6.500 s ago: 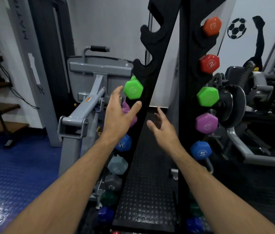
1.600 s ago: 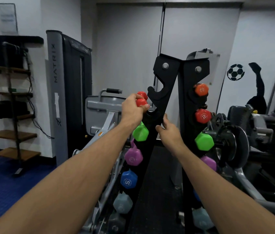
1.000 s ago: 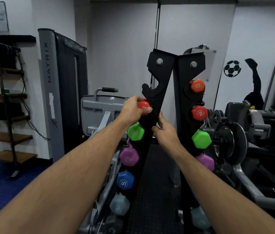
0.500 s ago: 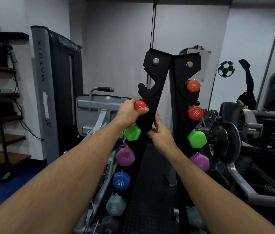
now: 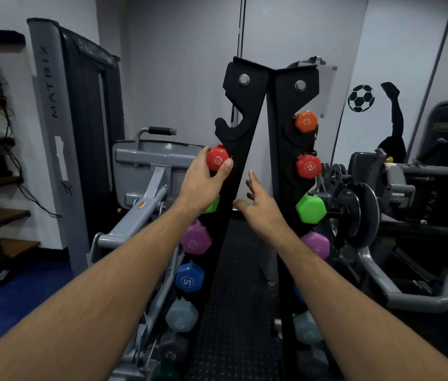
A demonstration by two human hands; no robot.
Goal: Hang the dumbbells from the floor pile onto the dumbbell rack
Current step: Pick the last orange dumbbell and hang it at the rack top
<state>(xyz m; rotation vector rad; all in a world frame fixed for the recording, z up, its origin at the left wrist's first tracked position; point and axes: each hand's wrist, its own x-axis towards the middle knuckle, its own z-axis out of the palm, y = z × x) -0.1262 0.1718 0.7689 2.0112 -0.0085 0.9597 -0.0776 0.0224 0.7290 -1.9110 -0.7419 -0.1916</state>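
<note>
Now the right hand [image 5: 262, 209] had come off the dumbbell rack [image 5: 240, 138], where it had been steadying the upright half a second before; it hung in the gap between the two uprights with fingers spread and relaxed, holding nothing. The left hand [image 5: 203, 185] still curled its thumb and fingers round the red dumbbell [image 5: 217, 160], which sat at the second hook down on the left upright, just above the green dumbbell [image 5: 211, 206]. To my eye that weight looked seated and about ready to be let go. The top hook [image 5: 228, 127] on that side stood unfilled, so I judged one more dumbbell was due.
</note>
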